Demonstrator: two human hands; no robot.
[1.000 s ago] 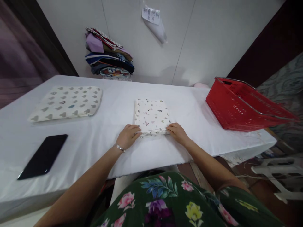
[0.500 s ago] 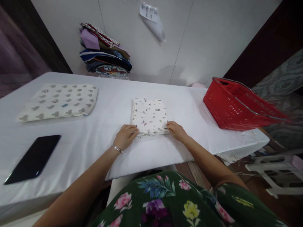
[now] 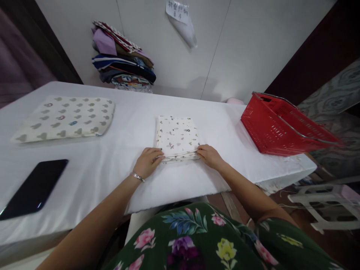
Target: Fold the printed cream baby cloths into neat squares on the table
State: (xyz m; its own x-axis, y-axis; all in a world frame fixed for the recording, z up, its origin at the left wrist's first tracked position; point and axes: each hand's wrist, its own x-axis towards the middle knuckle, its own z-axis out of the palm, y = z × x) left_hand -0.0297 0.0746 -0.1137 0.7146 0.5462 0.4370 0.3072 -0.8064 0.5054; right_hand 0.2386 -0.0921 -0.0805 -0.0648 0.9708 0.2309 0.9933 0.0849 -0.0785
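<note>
A folded white cloth with small prints [image 3: 176, 135] lies in the middle of the white table [image 3: 118, 176]. My left hand [image 3: 146, 162] grips its near left corner with curled fingers. My right hand [image 3: 208, 155] grips the near right corner the same way. A silver bracelet sits on my left wrist.
A white pad with grey hearts [image 3: 65, 118] lies at the far left. A black phone [image 3: 33, 189] rests near the left front edge. A red basket [image 3: 281, 125] stands at the right end. A pile of folded fabrics [image 3: 122, 60] leans on the wall behind. A white plastic stool [image 3: 326, 205] is on the floor at right.
My hands stay on the cloth's near corners. Only the head view has shifted slightly to the right.
</note>
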